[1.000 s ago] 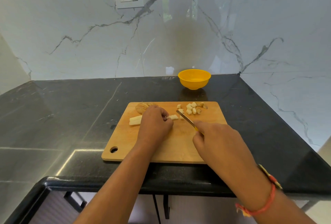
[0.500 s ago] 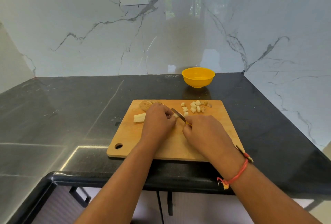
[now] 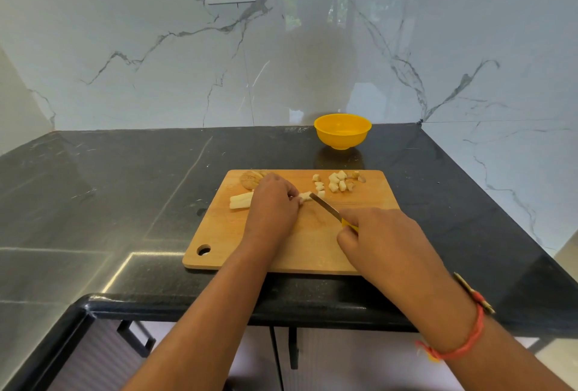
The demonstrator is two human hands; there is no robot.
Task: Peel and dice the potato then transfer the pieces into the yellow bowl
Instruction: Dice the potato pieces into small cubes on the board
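Open cutting board (image 3: 312,253) runs between the hands to its near edge. The left hand (image 3: 272,206) pinches a potato strip (image 3: 305,196) at its fingertips (image 3: 295,200). The right hand (image 3: 381,240) grips the knife (image 3: 325,207), blade against the strip, with the yellow bowl (image 3: 342,132) well beyond.

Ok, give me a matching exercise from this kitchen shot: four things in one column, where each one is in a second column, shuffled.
Things
1. yellow bowl
2. knife
3. diced pieces
4. uncut potato strip

Places
A. gripped in the right hand
B. on the board, just left of the left hand
C. on the counter, beyond the board
D. on the board's far right part

Pairs: 1-C, 2-A, 3-D, 4-B.
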